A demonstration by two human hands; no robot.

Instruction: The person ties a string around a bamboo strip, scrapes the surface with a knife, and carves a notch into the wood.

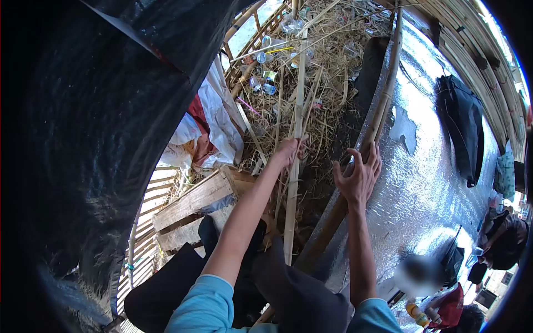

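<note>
My left hand (290, 152) is closed around a long, pale split bamboo strip (291, 205). The strip runs from near my lap up across the straw. To its right, my right hand (360, 176) rests against a thick bamboo pole (383, 102), thumb and fingers spread apart. This pole borders a shiny silver foil sheet (422, 161). Beneath the strip lies dry straw (333, 50), mixed with plastic cups and wrappers. My dark-clothed legs (300, 291) are below my hands.
Wooden boards (194, 200) and crumpled white sacking (219, 116) are on the left, beside a large black tarp (105, 122). Dark trousers (461, 127) lie on the foil. Bundled bamboo slats (477, 61) stand at upper right. A person with a blurred head (419, 276) is at lower right.
</note>
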